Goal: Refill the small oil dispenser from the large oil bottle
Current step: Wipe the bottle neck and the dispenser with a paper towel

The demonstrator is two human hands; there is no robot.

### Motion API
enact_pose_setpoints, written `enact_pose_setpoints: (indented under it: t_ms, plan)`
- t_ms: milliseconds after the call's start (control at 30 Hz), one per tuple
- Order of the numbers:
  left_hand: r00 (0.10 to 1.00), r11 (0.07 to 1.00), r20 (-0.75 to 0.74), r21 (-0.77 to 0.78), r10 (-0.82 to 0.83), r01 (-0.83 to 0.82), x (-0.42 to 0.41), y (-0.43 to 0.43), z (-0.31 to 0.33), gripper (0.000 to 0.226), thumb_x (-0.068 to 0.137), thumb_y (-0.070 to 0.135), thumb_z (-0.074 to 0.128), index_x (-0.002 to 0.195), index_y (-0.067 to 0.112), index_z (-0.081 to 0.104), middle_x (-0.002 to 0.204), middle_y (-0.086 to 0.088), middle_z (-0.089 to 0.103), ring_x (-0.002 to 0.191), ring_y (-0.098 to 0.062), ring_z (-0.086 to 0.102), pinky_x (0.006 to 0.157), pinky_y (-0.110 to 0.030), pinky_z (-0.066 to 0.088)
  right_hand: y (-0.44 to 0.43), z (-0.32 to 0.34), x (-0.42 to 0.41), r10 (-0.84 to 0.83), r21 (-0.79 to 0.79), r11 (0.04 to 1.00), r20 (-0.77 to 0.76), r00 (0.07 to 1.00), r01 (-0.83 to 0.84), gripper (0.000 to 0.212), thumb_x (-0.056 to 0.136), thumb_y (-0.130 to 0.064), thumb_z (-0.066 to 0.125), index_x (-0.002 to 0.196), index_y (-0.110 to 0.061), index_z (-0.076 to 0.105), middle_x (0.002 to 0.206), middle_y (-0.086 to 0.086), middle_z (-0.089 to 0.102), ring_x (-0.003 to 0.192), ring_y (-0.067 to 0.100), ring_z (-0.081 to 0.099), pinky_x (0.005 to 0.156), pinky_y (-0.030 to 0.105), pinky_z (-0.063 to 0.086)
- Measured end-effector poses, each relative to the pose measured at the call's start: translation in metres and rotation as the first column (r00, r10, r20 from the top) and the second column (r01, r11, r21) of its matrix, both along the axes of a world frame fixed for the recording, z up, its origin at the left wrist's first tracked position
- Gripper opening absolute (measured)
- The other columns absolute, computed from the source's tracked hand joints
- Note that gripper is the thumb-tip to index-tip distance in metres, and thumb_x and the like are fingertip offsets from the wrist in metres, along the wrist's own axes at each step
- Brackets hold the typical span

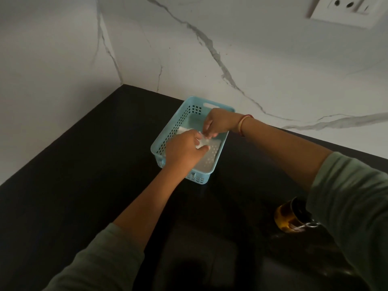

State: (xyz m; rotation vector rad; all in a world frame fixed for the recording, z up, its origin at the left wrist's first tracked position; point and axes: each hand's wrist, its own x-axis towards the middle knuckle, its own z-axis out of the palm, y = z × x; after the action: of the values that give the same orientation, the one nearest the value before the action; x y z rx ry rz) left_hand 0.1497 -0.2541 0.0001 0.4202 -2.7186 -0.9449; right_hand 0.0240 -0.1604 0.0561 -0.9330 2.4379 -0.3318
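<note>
A light blue perforated basket [178, 120] stands on the black counter near the back wall. Both my hands are inside it. My left hand [184, 150] and my right hand [216, 122] pinch a white tissue or paper [202, 142] between them over the basket floor. More of the white paper shows at the basket's left side [183, 130]. At the lower right, partly hidden by my right sleeve, stands a small amber glass oil dispenser [287, 217] with a metal fitting. No large oil bottle is in view.
The black counter [94, 164] runs into a corner of white marble walls. A wall socket [344, 9] sits at the top right. A dark recessed area [199, 259] lies at the bottom centre.
</note>
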Motion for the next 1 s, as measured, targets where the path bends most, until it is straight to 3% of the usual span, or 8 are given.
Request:
enact_pose_setpoints:
  t_ms: [133, 233, 367, 533, 667, 800, 933, 1000]
  plan:
    - [0.998, 0.999, 0.067, -0.041, 0.005, -0.002, -0.011, 0.012, 0.007, 0.037, 0.074, 0.060, 0.070, 0.085, 0.025, 0.064, 0.076, 0.009, 0.065, 0.068, -0.007, 0.059, 0.055, -0.024, 0.038, 0.003, 0.002, 0.002, -0.041, -0.104, 0.993, 0.096, 0.995, 0.051, 0.020, 0.080, -0.001, 0.069, 0.100, -0.003, 0.070, 0.089, 0.004, 0.070, 0.071, 0.008, 0.066, 0.070, 0.014, 0.054]
    - [0.997, 0.999, 0.075, -0.018, 0.037, -0.036, -0.018, 0.016, 0.008, 0.042, 0.074, 0.061, 0.068, 0.064, 0.021, 0.059, 0.056, 0.007, 0.054, 0.055, -0.010, 0.054, 0.049, -0.024, 0.031, 0.004, -0.001, 0.001, -0.080, -0.144, 0.985, 0.134, 0.988, 0.099, 0.023, 0.077, 0.002, 0.070, 0.100, -0.003, 0.069, 0.081, 0.003, 0.069, 0.063, 0.003, 0.065, 0.057, 0.009, 0.051]
    - [0.993, 0.997, 0.091, -0.009, 0.079, -0.079, -0.023, 0.016, 0.004, 0.036, 0.080, 0.053, 0.067, 0.068, 0.020, 0.060, 0.053, 0.008, 0.048, 0.049, -0.007, 0.046, 0.046, -0.024, 0.027, 0.005, -0.006, -0.002, -0.103, -0.181, 0.975, 0.153, 0.983, 0.130, 0.026, 0.074, 0.000, 0.075, 0.098, -0.004, 0.068, 0.069, -0.003, 0.067, 0.051, -0.003, 0.064, 0.050, 0.008, 0.046]
    - [0.991, 0.996, 0.108, 0.006, 0.083, -0.084, -0.026, 0.014, 0.001, 0.030, 0.084, 0.044, 0.066, 0.070, 0.018, 0.061, 0.055, 0.007, 0.051, 0.050, -0.008, 0.049, 0.047, -0.025, 0.031, 0.005, -0.013, -0.004, -0.080, -0.174, 0.980, 0.114, 0.990, 0.099, 0.030, 0.075, -0.003, 0.074, 0.102, -0.012, 0.062, 0.071, -0.002, 0.067, 0.054, -0.001, 0.064, 0.052, 0.007, 0.047]
    - [0.982, 0.996, 0.170, -0.035, 0.086, -0.081, -0.027, 0.008, 0.000, 0.016, 0.082, 0.024, 0.065, 0.073, 0.011, 0.065, 0.060, 0.000, 0.058, 0.065, -0.023, 0.063, 0.058, -0.030, 0.046, 0.006, -0.014, -0.011, -0.112, -0.153, 0.983, -0.039, 0.993, 0.105, 0.032, 0.077, 0.000, 0.068, 0.107, -0.012, 0.062, 0.098, 0.003, 0.063, 0.072, 0.009, 0.060, 0.061, 0.014, 0.044]
    - [0.985, 0.997, 0.160, 0.002, 0.070, -0.071, -0.027, 0.003, -0.002, 0.015, 0.082, 0.020, 0.063, 0.076, 0.009, 0.071, 0.075, -0.007, 0.071, 0.070, -0.023, 0.066, 0.064, -0.035, 0.051, 0.006, -0.015, -0.011, -0.136, -0.195, 0.967, 0.149, 0.979, 0.164, 0.039, 0.083, 0.002, 0.062, 0.119, -0.009, 0.053, 0.088, 0.004, 0.063, 0.065, 0.007, 0.064, 0.054, 0.010, 0.047]
    - [0.989, 0.995, 0.135, 0.067, 0.060, -0.070, -0.027, -0.003, -0.002, 0.016, 0.086, 0.017, 0.062, 0.080, 0.006, 0.071, 0.081, -0.008, 0.072, 0.070, -0.021, 0.065, 0.059, -0.028, 0.048, 0.004, -0.018, -0.009, -0.192, -0.290, 0.941, -0.039, 0.981, 0.173, 0.042, 0.093, -0.007, 0.049, 0.135, -0.005, 0.042, 0.123, 0.016, 0.057, 0.098, 0.026, 0.060, 0.076, 0.023, 0.044]
    - [0.991, 0.993, 0.122, 0.101, 0.055, -0.068, -0.027, -0.007, -0.001, 0.016, 0.088, 0.019, 0.062, 0.082, 0.007, 0.070, 0.079, -0.006, 0.070, 0.063, -0.014, 0.059, 0.052, -0.019, 0.038, 0.005, -0.016, -0.009, -0.246, -0.355, 0.909, -0.041, 0.968, 0.216, 0.043, 0.095, -0.006, 0.043, 0.137, -0.006, 0.040, 0.127, 0.017, 0.055, 0.106, 0.030, 0.058, 0.082, 0.022, 0.043]
